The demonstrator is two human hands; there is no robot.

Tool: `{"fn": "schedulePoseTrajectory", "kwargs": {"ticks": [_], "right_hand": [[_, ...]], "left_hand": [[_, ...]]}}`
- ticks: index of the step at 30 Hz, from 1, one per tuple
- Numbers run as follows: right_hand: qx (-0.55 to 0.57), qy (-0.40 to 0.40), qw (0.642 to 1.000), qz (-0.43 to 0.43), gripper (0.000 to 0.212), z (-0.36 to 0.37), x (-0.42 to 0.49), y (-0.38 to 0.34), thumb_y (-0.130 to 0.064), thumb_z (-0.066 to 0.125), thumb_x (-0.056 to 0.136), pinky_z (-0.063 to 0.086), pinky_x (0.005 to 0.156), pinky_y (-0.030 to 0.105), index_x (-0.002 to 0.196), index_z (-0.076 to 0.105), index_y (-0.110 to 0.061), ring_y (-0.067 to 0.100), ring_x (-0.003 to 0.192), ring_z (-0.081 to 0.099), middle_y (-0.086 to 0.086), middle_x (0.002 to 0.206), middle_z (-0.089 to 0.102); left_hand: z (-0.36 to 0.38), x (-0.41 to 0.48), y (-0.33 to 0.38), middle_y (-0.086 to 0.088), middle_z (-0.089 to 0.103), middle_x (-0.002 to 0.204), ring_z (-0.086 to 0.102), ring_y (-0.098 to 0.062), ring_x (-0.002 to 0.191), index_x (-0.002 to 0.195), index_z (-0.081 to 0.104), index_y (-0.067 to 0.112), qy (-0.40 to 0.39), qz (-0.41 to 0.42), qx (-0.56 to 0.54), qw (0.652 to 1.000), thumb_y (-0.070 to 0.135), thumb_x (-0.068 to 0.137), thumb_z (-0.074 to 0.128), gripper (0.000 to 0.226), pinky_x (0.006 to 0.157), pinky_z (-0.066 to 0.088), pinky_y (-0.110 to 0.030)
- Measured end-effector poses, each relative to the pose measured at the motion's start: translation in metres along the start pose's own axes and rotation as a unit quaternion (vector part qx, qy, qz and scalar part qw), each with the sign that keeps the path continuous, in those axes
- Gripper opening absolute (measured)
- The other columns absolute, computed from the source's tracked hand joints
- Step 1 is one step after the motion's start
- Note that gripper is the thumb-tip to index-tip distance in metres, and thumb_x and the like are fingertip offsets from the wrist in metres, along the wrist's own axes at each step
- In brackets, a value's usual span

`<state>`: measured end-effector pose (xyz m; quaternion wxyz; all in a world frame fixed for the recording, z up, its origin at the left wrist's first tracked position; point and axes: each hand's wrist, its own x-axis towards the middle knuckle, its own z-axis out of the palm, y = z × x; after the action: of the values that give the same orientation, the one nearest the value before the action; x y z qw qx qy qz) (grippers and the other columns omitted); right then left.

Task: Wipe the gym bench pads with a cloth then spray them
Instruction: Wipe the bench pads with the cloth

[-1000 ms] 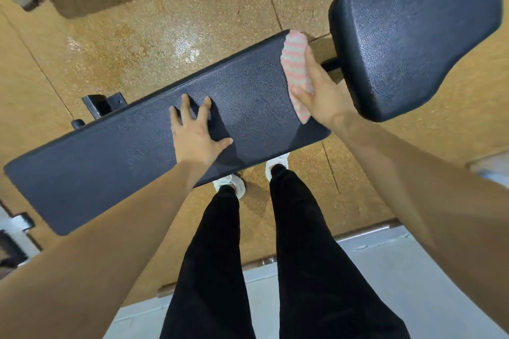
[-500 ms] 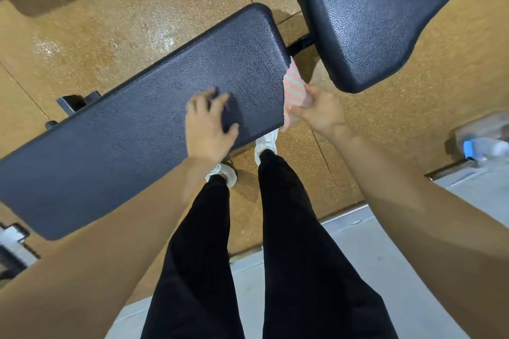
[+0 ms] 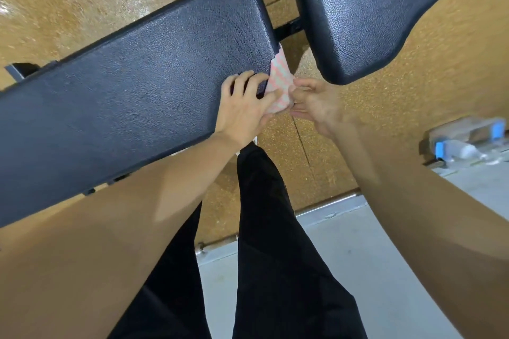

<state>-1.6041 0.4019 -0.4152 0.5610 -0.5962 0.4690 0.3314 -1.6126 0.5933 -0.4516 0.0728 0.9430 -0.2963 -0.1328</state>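
Left hand (image 3: 242, 107) and right hand (image 3: 316, 103), both pinching cloth (image 3: 278, 80), lengthwise along bench pad's (image 3: 137, 77) end.

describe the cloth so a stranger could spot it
Start at the long black textured bench pad. At its end, in the gap before the wider black seat pad, the left hand and right hand meet on a small pink-and-white striped cloth, the only pale, patterned thing among the black pads.
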Motion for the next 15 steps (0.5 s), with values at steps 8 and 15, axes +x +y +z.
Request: {"fn": "schedulePoseTrajectory", "kwargs": {"ticks": [8,15], "right_hand": [[0.126,0.034,0.989,0.071,0.04,0.028,-0.018,0.03,-0.016,0.075,0.091,0.063,0.082,0.037,0.126,0.057,-0.009,0.019,0.088,0.076,0.005,0.103,0.074],[0.114,0.005,0.986,0.122,0.033,0.028,-0.02,0.02,-0.026,0.081,0.086,0.062,0.086,0.037,0.11,0.067,-0.01,0.023,0.102,0.071,0.009,0.115,0.072]], "left_hand": [[0.004,-0.054,-0.012,-0.003,0.057,0.136,0.049,-0.031,0.119,0.127,0.063,0.037,0.025,-0.163,-0.043,0.985,0.044,0.092,0.067,0.036,0.097,0.033,-0.047],[-0.006,-0.087,0.005,-0.001,0.057,0.109,0.055,-0.028,0.104,0.108,0.059,0.025,0.022,-0.521,-0.156,0.839,0.061,0.07,0.08,0.056,0.087,0.03,-0.039]]}}
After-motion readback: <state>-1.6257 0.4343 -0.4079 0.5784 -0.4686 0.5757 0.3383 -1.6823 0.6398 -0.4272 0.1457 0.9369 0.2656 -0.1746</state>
